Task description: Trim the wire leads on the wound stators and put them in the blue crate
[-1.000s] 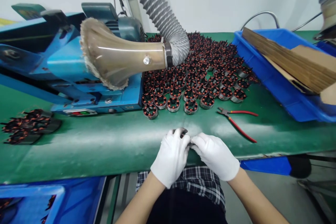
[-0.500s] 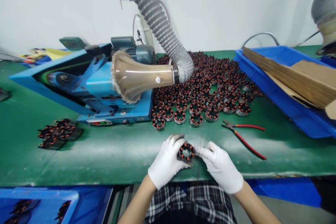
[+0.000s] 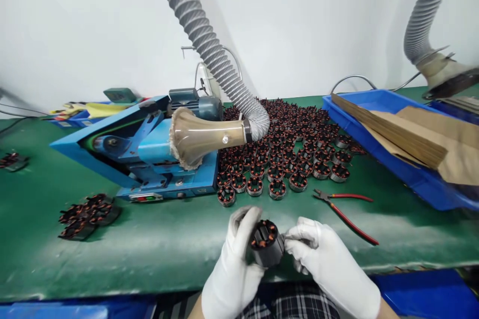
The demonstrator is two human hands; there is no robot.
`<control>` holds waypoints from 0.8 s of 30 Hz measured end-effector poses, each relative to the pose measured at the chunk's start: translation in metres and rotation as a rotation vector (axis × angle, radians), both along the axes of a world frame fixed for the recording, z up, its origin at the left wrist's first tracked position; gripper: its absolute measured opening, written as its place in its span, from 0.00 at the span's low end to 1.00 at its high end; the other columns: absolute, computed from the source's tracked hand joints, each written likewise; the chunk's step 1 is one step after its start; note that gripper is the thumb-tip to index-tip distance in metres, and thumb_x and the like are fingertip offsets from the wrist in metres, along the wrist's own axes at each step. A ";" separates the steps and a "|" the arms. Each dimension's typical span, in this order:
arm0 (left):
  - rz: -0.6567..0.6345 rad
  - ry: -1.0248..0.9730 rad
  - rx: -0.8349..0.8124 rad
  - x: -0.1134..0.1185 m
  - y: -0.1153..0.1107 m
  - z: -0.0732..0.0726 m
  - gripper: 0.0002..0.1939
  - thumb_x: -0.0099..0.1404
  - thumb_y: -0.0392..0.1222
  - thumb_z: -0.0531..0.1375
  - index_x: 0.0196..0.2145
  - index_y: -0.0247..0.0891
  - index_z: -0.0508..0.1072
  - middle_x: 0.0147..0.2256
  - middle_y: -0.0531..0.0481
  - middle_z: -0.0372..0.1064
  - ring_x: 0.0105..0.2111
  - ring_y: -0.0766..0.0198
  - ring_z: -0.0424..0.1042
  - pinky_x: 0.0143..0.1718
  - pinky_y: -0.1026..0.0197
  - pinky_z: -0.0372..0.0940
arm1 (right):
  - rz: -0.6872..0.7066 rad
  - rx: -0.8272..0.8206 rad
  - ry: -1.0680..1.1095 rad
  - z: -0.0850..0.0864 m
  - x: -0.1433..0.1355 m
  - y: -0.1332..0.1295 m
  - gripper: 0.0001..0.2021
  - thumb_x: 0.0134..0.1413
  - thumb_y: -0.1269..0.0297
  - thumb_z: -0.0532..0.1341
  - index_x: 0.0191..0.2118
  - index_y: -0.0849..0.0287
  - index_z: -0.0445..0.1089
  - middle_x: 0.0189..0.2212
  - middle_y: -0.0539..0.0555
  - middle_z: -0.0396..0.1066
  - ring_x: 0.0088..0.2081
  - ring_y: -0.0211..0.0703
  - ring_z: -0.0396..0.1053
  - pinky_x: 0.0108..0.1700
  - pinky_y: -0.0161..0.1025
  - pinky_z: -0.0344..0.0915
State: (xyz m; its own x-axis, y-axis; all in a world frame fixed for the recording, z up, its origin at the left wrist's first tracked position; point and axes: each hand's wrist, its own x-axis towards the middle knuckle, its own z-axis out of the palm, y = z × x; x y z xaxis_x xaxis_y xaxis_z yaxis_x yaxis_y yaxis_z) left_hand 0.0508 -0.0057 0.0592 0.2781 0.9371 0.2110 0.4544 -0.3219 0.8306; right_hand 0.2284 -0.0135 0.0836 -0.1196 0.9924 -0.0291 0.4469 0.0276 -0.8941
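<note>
My left hand [image 3: 234, 264], in a white glove, is closed around the left side of a dark motor stator [image 3: 268, 249] with copper windings. The stator is tilted, its wound end facing up. My right hand [image 3: 312, 246], also gloved, has its fingers pinched together at the stator's right side; a small dark bit shows at the fingertips, too small to make out. Beyond my hands, many similar stators [image 3: 277, 189] stand in a dense group. Red-handled pliers [image 3: 346, 209] lie open to the right.
A blue belt machine [image 3: 157, 149] with a clear funnel [image 3: 205, 132] and grey hose [image 3: 202, 30] stands at the left. More stators [image 3: 88, 215] sit left of my hands. A blue tray [image 3: 396, 172] holding cardboard [image 3: 396, 134] is at the right.
The view has tilted up and the table appears lower. The stator has turned from showing its open ring to showing its dark side wall. My right fingers have curled in closer.
</note>
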 end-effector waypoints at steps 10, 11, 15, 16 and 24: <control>-0.043 0.182 0.269 -0.002 -0.005 0.014 0.33 0.49 0.35 0.64 0.52 0.46 0.57 0.51 0.41 0.53 0.51 0.51 0.59 0.49 0.50 0.61 | -0.072 0.411 -0.288 0.005 -0.001 -0.012 0.12 0.56 0.69 0.50 0.28 0.57 0.69 0.23 0.53 0.64 0.25 0.42 0.64 0.25 0.35 0.62; -0.097 0.135 0.198 -0.003 -0.004 0.015 0.32 0.48 0.36 0.65 0.50 0.46 0.59 0.51 0.43 0.54 0.50 0.52 0.61 0.49 0.52 0.62 | -0.084 0.386 -0.280 0.003 0.001 -0.012 0.11 0.55 0.68 0.51 0.27 0.57 0.69 0.24 0.53 0.65 0.25 0.43 0.65 0.25 0.35 0.62; -0.318 -0.155 -0.162 -0.001 -0.001 0.020 0.22 0.48 0.31 0.64 0.41 0.43 0.65 0.40 0.50 0.64 0.39 0.62 0.68 0.41 0.60 0.67 | -0.100 0.313 -0.239 -0.002 0.005 -0.012 0.09 0.54 0.66 0.54 0.28 0.56 0.70 0.27 0.54 0.68 0.31 0.46 0.67 0.33 0.38 0.65; -0.356 -0.182 -0.184 -0.001 -0.001 0.021 0.16 0.49 0.31 0.62 0.36 0.43 0.68 0.38 0.51 0.64 0.38 0.63 0.68 0.40 0.61 0.67 | -0.093 0.306 -0.226 -0.002 0.005 -0.012 0.09 0.54 0.66 0.54 0.29 0.56 0.70 0.27 0.53 0.69 0.31 0.46 0.67 0.34 0.39 0.65; -0.135 0.152 -0.067 -0.002 -0.007 0.013 0.32 0.48 0.32 0.62 0.52 0.44 0.60 0.53 0.44 0.53 0.52 0.54 0.58 0.52 0.52 0.59 | 0.016 -0.125 0.190 0.009 0.004 -0.009 0.09 0.48 0.66 0.57 0.19 0.58 0.65 0.17 0.47 0.60 0.19 0.38 0.63 0.21 0.32 0.61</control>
